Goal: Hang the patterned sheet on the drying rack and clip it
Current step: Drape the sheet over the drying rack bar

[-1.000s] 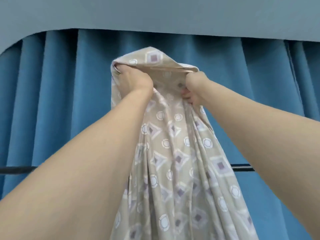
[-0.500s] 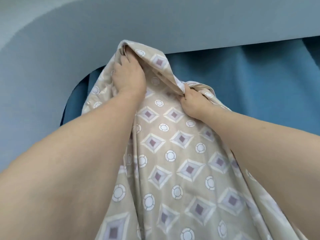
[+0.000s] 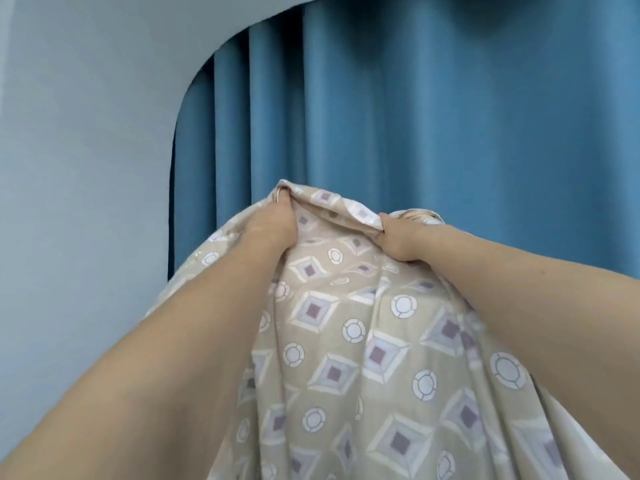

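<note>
A pleated, deep-blue fabric curtain (image 3: 433, 109) fills the upper right and centre; a smooth pale grey-blue wall (image 3: 79, 150) with a rounded edge overlaps its left side; the light is soft and even.

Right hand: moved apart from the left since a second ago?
Yes. The right hand now grips the sheet farther right of the left hand, against the curtain folds.

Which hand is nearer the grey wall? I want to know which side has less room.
Left. The left hand grips the sheet close beside the wall; the right hand grips it farther over, before the curtain.
</note>
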### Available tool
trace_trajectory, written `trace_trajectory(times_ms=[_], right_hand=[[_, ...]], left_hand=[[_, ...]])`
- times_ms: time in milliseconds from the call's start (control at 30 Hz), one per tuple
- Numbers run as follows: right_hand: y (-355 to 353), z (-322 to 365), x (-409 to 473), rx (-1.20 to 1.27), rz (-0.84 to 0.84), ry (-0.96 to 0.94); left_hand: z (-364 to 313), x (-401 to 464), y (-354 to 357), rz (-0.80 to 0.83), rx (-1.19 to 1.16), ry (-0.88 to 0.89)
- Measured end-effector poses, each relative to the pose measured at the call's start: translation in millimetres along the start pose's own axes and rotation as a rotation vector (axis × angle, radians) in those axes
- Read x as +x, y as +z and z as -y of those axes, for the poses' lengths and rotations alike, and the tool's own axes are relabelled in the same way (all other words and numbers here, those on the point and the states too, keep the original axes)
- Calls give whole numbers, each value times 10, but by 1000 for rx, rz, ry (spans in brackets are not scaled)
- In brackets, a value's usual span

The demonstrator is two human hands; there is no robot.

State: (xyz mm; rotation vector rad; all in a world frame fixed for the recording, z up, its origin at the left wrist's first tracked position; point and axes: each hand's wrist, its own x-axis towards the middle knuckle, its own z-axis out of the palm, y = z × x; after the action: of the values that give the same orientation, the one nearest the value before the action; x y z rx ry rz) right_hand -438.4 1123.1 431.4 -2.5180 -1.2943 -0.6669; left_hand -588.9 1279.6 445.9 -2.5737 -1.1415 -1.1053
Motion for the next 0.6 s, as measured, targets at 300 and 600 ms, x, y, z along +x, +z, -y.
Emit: trace_trajectory(times_ms=[300,600], right_hand=[[179,-18,-318,-10,814,120],[-164,-542,-628,592,583,216]], left_hand=[[-302,-760,-26,697,84,136],[-528,-1429,-134,293,5,281]])
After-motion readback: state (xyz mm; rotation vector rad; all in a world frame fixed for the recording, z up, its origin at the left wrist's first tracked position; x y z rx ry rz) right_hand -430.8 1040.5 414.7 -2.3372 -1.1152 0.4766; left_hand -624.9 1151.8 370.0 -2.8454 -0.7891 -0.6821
